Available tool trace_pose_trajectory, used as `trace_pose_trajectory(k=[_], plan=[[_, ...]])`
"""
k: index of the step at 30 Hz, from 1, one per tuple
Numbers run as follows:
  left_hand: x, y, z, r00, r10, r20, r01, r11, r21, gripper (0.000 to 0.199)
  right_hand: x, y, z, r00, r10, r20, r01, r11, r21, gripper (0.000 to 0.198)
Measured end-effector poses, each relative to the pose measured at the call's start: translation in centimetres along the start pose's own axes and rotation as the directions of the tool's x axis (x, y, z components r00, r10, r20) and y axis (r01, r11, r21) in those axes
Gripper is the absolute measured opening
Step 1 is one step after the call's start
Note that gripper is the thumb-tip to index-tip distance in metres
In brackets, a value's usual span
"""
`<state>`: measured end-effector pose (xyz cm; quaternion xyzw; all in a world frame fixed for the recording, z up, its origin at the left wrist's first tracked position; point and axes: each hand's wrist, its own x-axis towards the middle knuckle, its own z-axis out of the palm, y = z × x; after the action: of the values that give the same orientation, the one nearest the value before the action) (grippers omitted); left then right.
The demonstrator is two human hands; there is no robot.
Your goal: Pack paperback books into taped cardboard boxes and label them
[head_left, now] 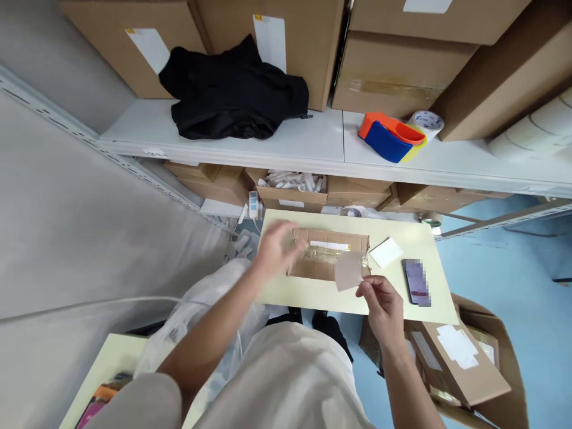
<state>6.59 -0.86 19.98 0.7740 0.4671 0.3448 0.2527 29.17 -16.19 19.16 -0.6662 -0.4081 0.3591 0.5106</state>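
Observation:
A taped cardboard box (317,271) lies flat on the pale yellow table, with a white label strip (330,245) and shiny brown tape across its top. My right hand (383,307) pinches a small pale paper label (349,271) by its lower right corner, holding it over the box's right part. Over the box's left end is my left hand (277,249), its fingers smeared by motion. Whether it touches the box I cannot tell. To the right of the box lie a stack of white labels (386,252) and a phone (415,282).
Behind the table (357,302) runs a shelf (322,140) bearing large boxes, a black garment (241,89) and an orange-and-blue holder (391,137). Below it, an open box (292,195) contains white rolled pieces. Packed cartons (469,363) stand at right; clear plastic (201,292) hangs at left.

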Motion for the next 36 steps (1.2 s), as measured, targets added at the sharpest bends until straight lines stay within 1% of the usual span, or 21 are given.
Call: trace_pose_trajectory(k=[2,3,4,6,8,9,10,11,13,14,15,17,19,22,24,26,28,31,32,34,36], plan=[[-4.4,4.0,1.3,0.975,0.172,0.143,-0.169,0.985,-0.032,0.051,0.0,-0.9,1.6,0.998,-0.016,0.055,0.012,0.998,0.065,0.020],[-5.8,5.4,1.8,0.972,0.193,0.133,-0.191,0.981,-0.029,0.051,-0.2,-1.2,2.4,0.996,-0.021,0.081,0.013,0.995,0.097,0.020],[-6.9,6.2,2.2,0.978,0.184,0.094,-0.183,0.983,-0.023,0.039,-0.4,-1.5,3.0,0.994,-0.026,0.110,0.012,0.992,0.125,0.019],[-7.8,6.6,2.5,0.988,0.148,0.042,-0.145,0.987,-0.068,0.020,-0.9,-1.9,3.9,0.981,-0.053,0.189,0.021,0.986,0.168,0.017],[-7.7,5.8,2.3,0.997,0.074,0.031,-0.068,0.983,-0.168,0.015,-1.2,-1.9,3.8,0.951,-0.106,0.292,0.053,0.982,0.181,0.024],[-7.5,5.2,2.2,1.000,0.007,0.030,0.001,0.971,-0.237,0.014,-1.3,-1.8,3.5,0.939,-0.136,0.316,0.086,0.982,0.166,0.029],[-7.3,4.6,2.0,0.996,-0.084,0.030,0.089,0.944,-0.317,0.014,-1.2,-1.7,3.1,0.941,-0.163,0.296,0.131,0.983,0.125,0.033],[-7.1,4.1,2.0,0.982,-0.184,0.041,0.185,0.897,-0.402,0.015,-1.0,-1.6,2.6,0.956,-0.187,0.224,0.179,0.982,0.056,0.036],[-6.7,3.5,2.0,0.935,-0.339,0.105,0.337,0.756,-0.562,0.021,-0.3,-1.3,1.5,0.974,-0.226,-0.007,0.224,0.968,-0.111,0.041],[-6.5,3.4,2.1,0.916,-0.376,0.144,0.380,0.689,-0.617,0.024,0.2,-1.1,1.1,0.968,-0.230,-0.097,0.213,0.964,-0.162,0.043],[-6.4,3.5,2.2,0.903,-0.391,0.179,0.406,0.640,-0.652,0.026,0.7,-1.0,0.6,0.966,-0.217,-0.140,0.192,0.966,-0.173,0.045],[-6.2,3.9,2.6,0.889,-0.397,0.228,0.437,0.591,-0.678,0.027,1.5,-0.9,0.0,0.979,-0.163,-0.124,0.149,0.982,-0.117,0.039],[-6.4,4.2,3.2,0.872,-0.416,0.257,0.471,0.578,-0.666,0.026,2.0,-0.5,-0.6,0.990,-0.116,-0.081,0.110,0.992,-0.067,0.031],[-7.4,4.2,4.5,0.827,-0.487,0.281,0.544,0.567,-0.618,0.028,1.6,0.6,-1.2,0.998,-0.060,-0.021,0.058,0.996,-0.075,0.029],[-8.5,3.8,5.6,0.806,-0.536,0.251,0.571,0.592,-0.568,0.029,0.7,1.9,-1.5,1.000,-0.018,0.023,0.020,0.995,-0.102,0.029],[-9.7,3.2,6.5,0.811,-0.557,0.180,0.564,0.662,-0.494,0.027,-0.2,3.2,-1.5,0.999,0.019,0.028,-0.015,0.990,-0.137,0.030],[-10.4,2.8,7.1,0.830,-0.545,0.121,0.543,0.738,-0.400,0.024,-0.8,4.4,-1.4,0.999,0.051,0.019,-0.048,0.986,-0.158,0.031],[-9.8,2.1,7.5,0.851,-0.512,0.113,0.521,0.802,-0.291,0.022,-0.1,5.5,-1.2,0.997,0.080,0.018,-0.076,0.982,-0.175,0.030],[-9.1,1.8,7.6,0.853,-0.510,0.109,0.519,0.811,-0.272,0.025,0.6,5.7,-1.1,0.997,0.081,0.014,-0.077,0.979,-0.188,0.030],[-7.2,1.3,7.8,0.845,-0.527,0.089,0.532,0.815,-0.229,0.046,2.4,5.9,-0.9,0.997,0.072,0.004,-0.069,0.972,-0.225,0.030],[-5.1,0.8,8.2,0.827,-0.559,0.057,0.561,0.817,-0.129,0.066,4.4,5.9,-0.7,0.998,0.057,-0.004,-0.056,0.957,-0.286,0.033]])
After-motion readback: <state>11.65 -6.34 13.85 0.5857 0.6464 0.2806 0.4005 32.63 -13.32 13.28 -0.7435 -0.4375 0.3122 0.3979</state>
